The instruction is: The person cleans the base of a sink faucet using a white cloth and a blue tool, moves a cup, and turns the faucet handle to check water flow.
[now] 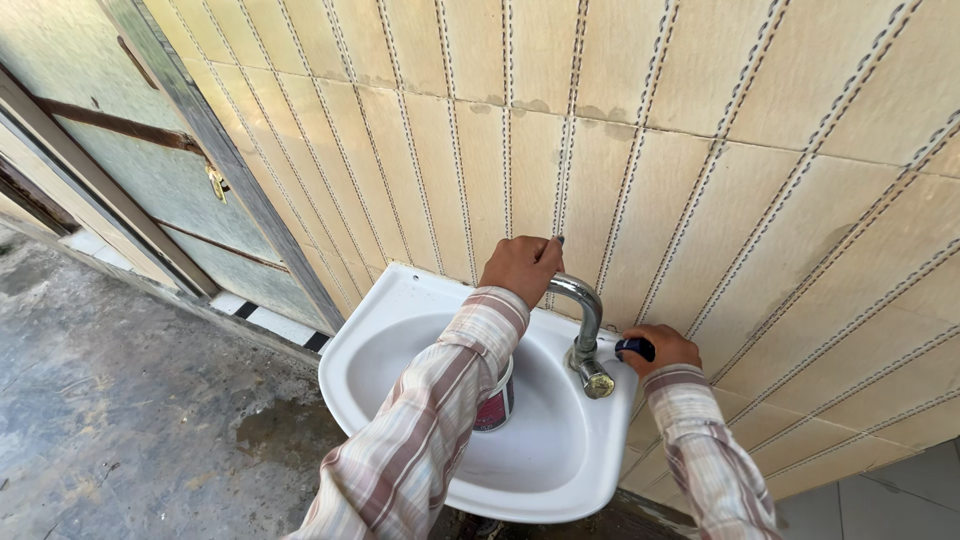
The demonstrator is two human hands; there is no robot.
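Our left hand (520, 268) grips the tap (585, 325) at the sink's (400, 310) back rim, steadying it; our right hand (660, 348) pinches a dark tool (634, 348).

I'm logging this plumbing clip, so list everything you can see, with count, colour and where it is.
Wash basin: one, white, mounted on the tiled wall.
Tap: one, metal, curved spout, at the back rim of the basin.
Container: one, white with a red label, standing in the basin, partly hidden by the left sleeve.
Wall tiles: many, beige with dark dotted stripes, behind the basin.
Door: one, pale green with a metal frame, upper left.
Floor: grey concrete, lower left.
Dark object: one, dark blue or black, in the right hand; kind unclear.
Left hand: striped sleeve, on the tap's top.
Right hand: striped sleeve, beside the tap base, closed on the dark object.
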